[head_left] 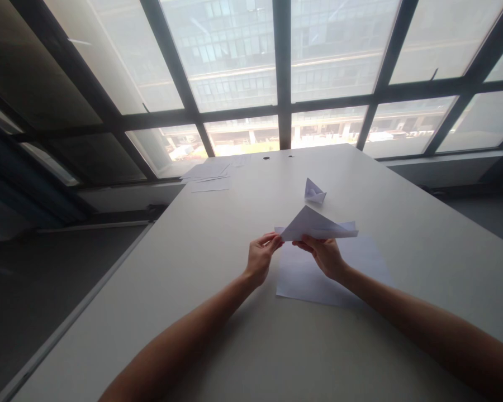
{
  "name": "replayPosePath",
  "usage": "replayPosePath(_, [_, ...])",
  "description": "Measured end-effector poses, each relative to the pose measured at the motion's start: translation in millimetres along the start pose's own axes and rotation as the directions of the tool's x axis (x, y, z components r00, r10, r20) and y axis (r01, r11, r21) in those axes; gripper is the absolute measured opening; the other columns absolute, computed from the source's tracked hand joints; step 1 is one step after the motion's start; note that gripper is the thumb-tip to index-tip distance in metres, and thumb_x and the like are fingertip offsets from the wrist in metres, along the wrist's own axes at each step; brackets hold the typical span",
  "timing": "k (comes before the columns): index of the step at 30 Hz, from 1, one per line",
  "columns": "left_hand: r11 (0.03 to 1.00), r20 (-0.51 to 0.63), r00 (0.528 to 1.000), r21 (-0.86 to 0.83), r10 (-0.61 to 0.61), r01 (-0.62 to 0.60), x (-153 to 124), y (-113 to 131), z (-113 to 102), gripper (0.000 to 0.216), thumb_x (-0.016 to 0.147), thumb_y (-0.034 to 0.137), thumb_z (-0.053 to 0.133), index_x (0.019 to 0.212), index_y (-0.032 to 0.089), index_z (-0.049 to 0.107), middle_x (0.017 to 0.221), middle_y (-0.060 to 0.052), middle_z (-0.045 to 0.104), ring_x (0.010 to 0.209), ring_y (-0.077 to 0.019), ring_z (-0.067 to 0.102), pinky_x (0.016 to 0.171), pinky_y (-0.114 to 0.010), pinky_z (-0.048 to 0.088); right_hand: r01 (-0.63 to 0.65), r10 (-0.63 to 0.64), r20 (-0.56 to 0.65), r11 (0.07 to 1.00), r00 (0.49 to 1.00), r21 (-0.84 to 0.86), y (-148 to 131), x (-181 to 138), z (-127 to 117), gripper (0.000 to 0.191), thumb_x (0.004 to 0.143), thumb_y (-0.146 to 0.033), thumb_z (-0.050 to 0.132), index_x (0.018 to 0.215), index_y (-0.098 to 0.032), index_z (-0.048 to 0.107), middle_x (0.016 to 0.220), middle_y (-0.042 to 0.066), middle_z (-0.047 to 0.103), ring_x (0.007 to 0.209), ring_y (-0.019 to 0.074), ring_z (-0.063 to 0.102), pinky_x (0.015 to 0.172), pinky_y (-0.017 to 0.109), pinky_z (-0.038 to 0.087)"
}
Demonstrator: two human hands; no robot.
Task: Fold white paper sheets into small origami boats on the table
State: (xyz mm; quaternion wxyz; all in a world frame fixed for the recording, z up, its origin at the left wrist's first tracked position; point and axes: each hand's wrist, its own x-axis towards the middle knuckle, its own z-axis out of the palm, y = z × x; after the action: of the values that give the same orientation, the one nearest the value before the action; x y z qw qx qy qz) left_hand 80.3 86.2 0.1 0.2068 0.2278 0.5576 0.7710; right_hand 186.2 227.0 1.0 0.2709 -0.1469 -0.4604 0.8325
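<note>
A folded white paper [316,226], triangular with a peak pointing up, is held just above the white table [201,268]. My left hand [261,258] pinches its left corner with thumb and fingers. My right hand [324,254] grips its lower edge near the middle, fingers curled under it. A flat white sheet [360,268] lies on the table directly beneath my right hand. A small finished paper boat [314,191] stands on the table a little farther back.
A loose pile of white sheets [212,173] lies at the table's far left corner. Two small dark holes [266,158] mark the far edge. Large windows with dark frames rise behind the table. The floor drops away on the left.
</note>
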Motion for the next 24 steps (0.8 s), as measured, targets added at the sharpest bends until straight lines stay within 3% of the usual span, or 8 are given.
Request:
replayPosePath(2, [0.999, -0.025, 0.999, -0.042, -0.033, 0.032, -2.1, 0.2, 1.4, 0.031, 0.073, 0.037, 0.081, 0.093, 0.014, 0.078, 0.091, -0.01, 0.073, 0.08, -0.0174, 0.065, 0.084, -0.038, 0.053, 0.003, -0.004, -0.013, 1.0, 1.0, -0.027, 0.8, 0.7, 0.0, 0.041, 0.06, -0.035, 0.089, 0.092, -0.018, 0.069, 0.084, 0.005, 0.074, 0.073, 0.0253, 0.073, 0.082, 0.047, 0.06])
replayPosePath(4, [1.0, -0.056, 0.998, -0.011, 0.018, -0.019, -4.2, 1.6, 1.7, 0.044, 0.073, 0.035, 0.081, 0.112, 0.017, 0.073, 0.082, -0.005, 0.072, 0.073, -0.0147, 0.064, 0.08, -0.035, 0.053, 0.007, -0.008, -0.017, 0.998, 1.0, -0.056, 1.7, 1.4, -0.3, 0.042, 0.062, -0.036, 0.087, 0.094, -0.018, 0.068, 0.083, 0.005, 0.074, 0.071, 0.0248, 0.073, 0.074, 0.042, 0.06])
replayPosePath(7, [0.998, -0.063, 0.996, -0.003, 0.068, -0.068, -5.6, 2.9, 0.8, 0.074, 0.074, 0.034, 0.081, 0.141, 0.025, 0.05, 0.075, 0.003, 0.066, 0.071, -0.0126, 0.064, 0.079, -0.033, 0.053, 0.02, -0.02, 0.0, 0.995, 1.0, -0.093, 2.3, 1.5, -1.1, 0.04, 0.066, -0.037, 0.084, 0.097, -0.019, 0.068, 0.085, 0.004, 0.074, 0.069, 0.0228, 0.072, 0.062, 0.034, 0.057])
replayPosePath(9, [1.0, -0.04, 0.999, -0.017, 0.025, -0.026, -5.5, 1.8, 0.6, 0.067, 0.074, 0.036, 0.081, 0.135, 0.022, 0.057, 0.078, 0.001, 0.067, 0.074, -0.0135, 0.064, 0.08, -0.034, 0.053, 0.015, -0.013, 0.019, 0.994, 1.0, -0.105, 2.2, 0.7, -1.2, 0.036, 0.067, -0.037, 0.083, 0.096, -0.02, 0.068, 0.085, 0.004, 0.074, 0.069, 0.022, 0.072, 0.059, 0.031, 0.055])
replayPosePath(13, [0.999, 0.057, 0.998, 0.034, -0.039, 0.038, -5.5, -1.2, 3.2, 0.033, 0.076, 0.04, 0.078, 0.097, 0.014, 0.077, 0.089, -0.008, 0.073, 0.078, -0.0169, 0.064, 0.08, -0.035, 0.051, -0.028, 0.044, 0.112, 0.989, 0.993, -0.144, 3.5, -1.3, 0.2, 0.032, 0.069, -0.038, 0.082, 0.094, -0.02, 0.072, 0.089, 0.006, 0.075, 0.078, 0.0239, 0.072, 0.069, 0.035, 0.055])
replayPosePath(16, [0.998, 0.105, 0.993, 0.024, -0.057, 0.055, -7.4, 0.4, 6.0, 0.033, 0.077, 0.04, 0.078, 0.099, 0.015, 0.077, 0.092, -0.009, 0.074, 0.08, -0.0184, 0.065, 0.081, -0.036, 0.05, -0.029, 0.055, 0.148, 0.984, 0.987, -0.177, 4.9, -1.8, 0.9, 0.03, 0.07, -0.039, 0.082, 0.092, -0.019, 0.074, 0.089, 0.006, 0.076, 0.079, 0.0235, 0.071, 0.073, 0.036, 0.054])
replayPosePath(20, [0.988, 0.184, 0.973, -0.043, -0.141, 0.151, -9.9, 7.1, 7.8, 0.042, 0.076, 0.039, 0.079, 0.111, 0.016, 0.073, 0.092, -0.009, 0.073, 0.081, -0.0189, 0.065, 0.078, -0.034, 0.049, -0.017, 0.046, 0.158, 0.983, 0.986, -0.18, 4.6, -2.6, 0.4, 0.027, 0.072, -0.039, 0.08, 0.09, -0.02, 0.075, 0.085, 0.005, 0.074, 0.075, 0.021, 0.069, 0.065, 0.032, 0.051])
replayPosePath(24, [0.992, 0.278, 0.954, -0.015, -0.115, 0.124, -11.5, 11.1, 9.4, 0.03, 0.078, 0.038, 0.078, 0.094, 0.012, 0.077, 0.083, -0.008, 0.072, 0.078, -0.0176, 0.062, 0.077, -0.033, 0.046, 0.003, 0.034, 0.18, 0.98, 0.983, -0.199, 6.5, -3.0, -0.9, 0.024, 0.073, -0.039, 0.08, 0.086, -0.019, 0.074, 0.079, 0.005, 0.073, 0.071, 0.0194, 0.066, 0.062, 0.031, 0.05])
